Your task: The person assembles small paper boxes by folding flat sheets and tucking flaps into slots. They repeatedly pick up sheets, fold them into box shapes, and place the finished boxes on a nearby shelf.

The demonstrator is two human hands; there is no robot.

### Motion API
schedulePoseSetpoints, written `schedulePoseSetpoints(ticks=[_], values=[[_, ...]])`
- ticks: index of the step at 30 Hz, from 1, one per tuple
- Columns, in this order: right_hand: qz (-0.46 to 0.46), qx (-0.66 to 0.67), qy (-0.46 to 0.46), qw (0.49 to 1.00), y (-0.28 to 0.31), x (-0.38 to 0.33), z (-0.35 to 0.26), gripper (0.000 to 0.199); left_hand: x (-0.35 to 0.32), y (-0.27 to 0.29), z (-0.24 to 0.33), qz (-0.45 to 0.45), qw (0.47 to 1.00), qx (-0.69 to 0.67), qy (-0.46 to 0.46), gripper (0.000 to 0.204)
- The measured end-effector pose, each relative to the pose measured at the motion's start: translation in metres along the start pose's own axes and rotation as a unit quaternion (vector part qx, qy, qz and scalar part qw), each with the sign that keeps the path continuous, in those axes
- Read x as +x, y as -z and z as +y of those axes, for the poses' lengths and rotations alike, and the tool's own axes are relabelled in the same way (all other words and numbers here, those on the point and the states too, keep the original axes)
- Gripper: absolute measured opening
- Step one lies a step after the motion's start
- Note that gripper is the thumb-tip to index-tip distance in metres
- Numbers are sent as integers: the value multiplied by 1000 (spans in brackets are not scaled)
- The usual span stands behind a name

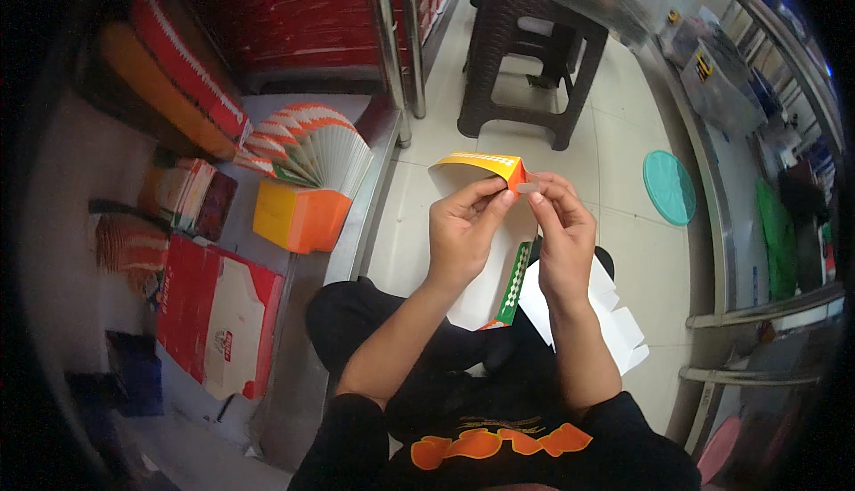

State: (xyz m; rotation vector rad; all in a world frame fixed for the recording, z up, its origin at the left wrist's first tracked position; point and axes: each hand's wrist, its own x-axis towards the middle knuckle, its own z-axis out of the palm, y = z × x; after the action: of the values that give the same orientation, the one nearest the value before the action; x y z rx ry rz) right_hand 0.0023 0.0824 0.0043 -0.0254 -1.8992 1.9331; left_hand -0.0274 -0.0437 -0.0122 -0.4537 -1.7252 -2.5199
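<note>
Over my lap is a partly folded paper food box point(485, 295), white inside, with a yellow and orange end wall and a green patterned side. My left hand point(463, 228) grips the corner of that end wall between thumb and fingers. At the same corner, my right hand point(564, 237) pinches a small pale tab of the box. The fingertips of both hands nearly meet there. Beside my right forearm, a white unfolded carton sheet point(610, 317) lies partly hidden under the arm.
A metal shelf at left bears a fanned stack of printed cartons point(316, 148), an orange-yellow box point(301, 216) and a red-and-white box point(221, 317). Ahead stands a dark plastic stool point(525, 54). A teal round lid point(670, 188) rests on the tiles near the right-hand metal rack point(704, 166).
</note>
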Motion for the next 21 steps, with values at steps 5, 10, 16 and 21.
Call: schedulePoseSetpoints(ticks=[5,10,16,21], values=[[1,6,19,1000,-6,-2,1,16,-1,-2,-1,10,1000,-13,-4,20],[51,-154,131,978,-21,-12,6,20,0,-2,-4,11,999,-31,-19,17],[-58,-318,198,925,-31,-20,20,54,2,-3,-2,11,996,-88,-22,19],[-162,-175,92,967,-27,-27,25,52,10,10,20,94,978,-166,-82,21]])
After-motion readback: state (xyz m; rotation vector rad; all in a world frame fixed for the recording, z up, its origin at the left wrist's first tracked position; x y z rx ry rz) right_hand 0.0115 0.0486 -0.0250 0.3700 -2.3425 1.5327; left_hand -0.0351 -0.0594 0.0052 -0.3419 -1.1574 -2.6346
